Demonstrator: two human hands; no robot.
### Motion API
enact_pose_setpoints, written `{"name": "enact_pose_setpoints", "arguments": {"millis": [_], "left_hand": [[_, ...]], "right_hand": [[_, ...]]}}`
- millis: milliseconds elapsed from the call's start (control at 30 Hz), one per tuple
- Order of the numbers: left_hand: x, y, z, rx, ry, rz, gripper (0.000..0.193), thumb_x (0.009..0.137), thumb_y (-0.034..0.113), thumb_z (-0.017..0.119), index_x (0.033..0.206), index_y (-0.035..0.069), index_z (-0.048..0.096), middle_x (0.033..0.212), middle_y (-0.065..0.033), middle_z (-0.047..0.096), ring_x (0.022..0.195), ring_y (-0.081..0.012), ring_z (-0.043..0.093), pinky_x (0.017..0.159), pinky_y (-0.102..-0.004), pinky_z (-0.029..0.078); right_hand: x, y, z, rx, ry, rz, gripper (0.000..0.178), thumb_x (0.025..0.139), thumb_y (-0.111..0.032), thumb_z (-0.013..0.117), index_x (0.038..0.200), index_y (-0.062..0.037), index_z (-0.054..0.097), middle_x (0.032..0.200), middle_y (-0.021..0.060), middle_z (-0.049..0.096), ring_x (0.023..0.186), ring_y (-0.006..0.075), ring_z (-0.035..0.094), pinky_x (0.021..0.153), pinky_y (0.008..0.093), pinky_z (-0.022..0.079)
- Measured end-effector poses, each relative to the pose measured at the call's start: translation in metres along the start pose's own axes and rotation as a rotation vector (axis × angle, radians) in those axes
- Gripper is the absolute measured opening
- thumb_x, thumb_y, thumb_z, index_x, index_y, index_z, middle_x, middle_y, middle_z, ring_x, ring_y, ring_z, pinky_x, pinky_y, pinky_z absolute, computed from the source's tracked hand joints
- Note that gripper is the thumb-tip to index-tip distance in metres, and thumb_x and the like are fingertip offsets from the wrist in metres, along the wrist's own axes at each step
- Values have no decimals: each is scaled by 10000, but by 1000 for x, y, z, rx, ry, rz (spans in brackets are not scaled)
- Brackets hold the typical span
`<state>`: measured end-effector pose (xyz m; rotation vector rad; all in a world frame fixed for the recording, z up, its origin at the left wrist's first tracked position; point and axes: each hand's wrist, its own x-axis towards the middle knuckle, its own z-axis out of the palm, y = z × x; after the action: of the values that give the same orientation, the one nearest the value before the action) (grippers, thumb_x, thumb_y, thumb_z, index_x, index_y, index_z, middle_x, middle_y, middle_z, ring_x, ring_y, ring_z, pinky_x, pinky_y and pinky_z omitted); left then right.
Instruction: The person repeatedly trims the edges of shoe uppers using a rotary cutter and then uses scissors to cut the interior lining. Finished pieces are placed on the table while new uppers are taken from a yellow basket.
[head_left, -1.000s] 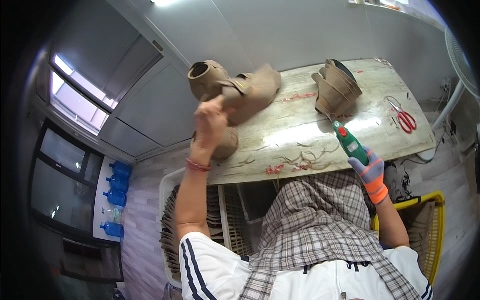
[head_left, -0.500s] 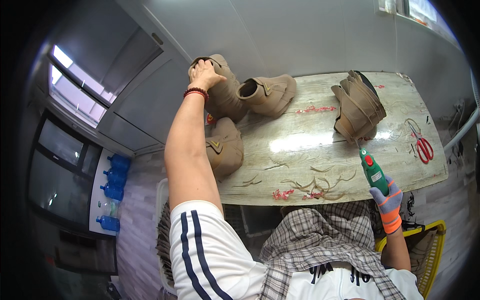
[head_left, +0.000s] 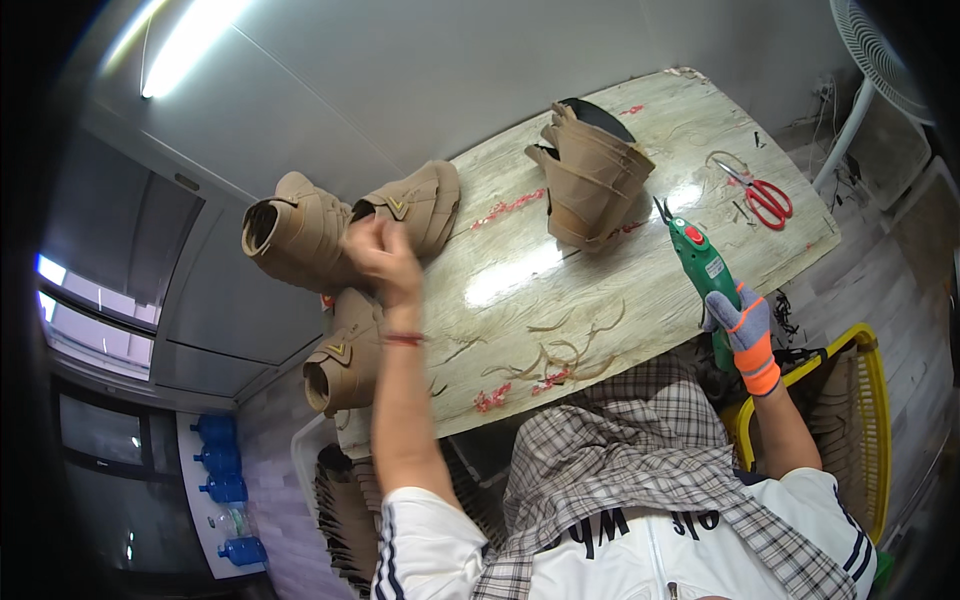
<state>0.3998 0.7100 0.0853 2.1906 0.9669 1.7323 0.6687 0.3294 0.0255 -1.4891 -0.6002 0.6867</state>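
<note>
In my gloved right hand (head_left: 742,335) is a green pair of electric scissors (head_left: 705,260) with a red button, its blades pointing up and away over the table. My bare left hand (head_left: 385,258) is smeared by motion beside nested tan shoe uppers (head_left: 425,205); its fingers look curled, and whether they hold anything is unclear. Another stack of tan uppers (head_left: 305,225) stands at the far left corner. A third tan stack (head_left: 345,350) sits nearer, partly behind my left forearm. Farther right, a larger tan stack with black lining (head_left: 595,185) stands apart from the blades.
Red-handled scissors (head_left: 768,203) lie on the right of the table (head_left: 650,285). Tan trimmings (head_left: 555,360) and red scraps (head_left: 490,398) are scattered near the front edge. A yellow basket (head_left: 880,420) stands right, a white bin (head_left: 300,450) left, and a fan (head_left: 880,50) beyond the table.
The view has turned, shifting the table. My left hand has come off the far left stack toward the uppers beside it. The electric scissors no longer point at the larger stack's lower edge.
</note>
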Motion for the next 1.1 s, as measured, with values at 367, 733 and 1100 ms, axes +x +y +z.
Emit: {"name": "enact_pose_setpoints", "arguments": {"millis": [367, 733, 1100], "left_hand": [[-141, 114, 163, -1049, -220, -940, 357, 829, 67, 716, 1159, -6, 601, 1124, -39, 643, 991, -133, 582, 878, -273, 443], [-125, 139, -32, -1306, -169, -678, 275, 871, 3, 647, 1143, 43, 646, 1110, -56, 676, 989, -168, 646, 864, -328, 544], [-151, 159, -65, -1312, -145, -673, 318, 851, 1, 674, 1164, 45, 641, 1136, -53, 669, 997, -156, 638, 896, -297, 498]], "right_hand": [[-20, -3, -2, 21, 84, 26, 227, 834, -190, 741, 903, -6, 628, 627, -18, 556, 523, 48, 495, 493, 216, 411], [-58, -26, 43, -331, -67, -235, 536, 715, -346, 835, 1096, -15, 656, 775, 98, 698, 679, 139, 667, 631, 265, 529], [-91, -37, 63, -260, -162, -465, 550, 713, -332, 838, 1112, -5, 648, 827, 110, 711, 694, 132, 676, 644, 264, 533]]}}
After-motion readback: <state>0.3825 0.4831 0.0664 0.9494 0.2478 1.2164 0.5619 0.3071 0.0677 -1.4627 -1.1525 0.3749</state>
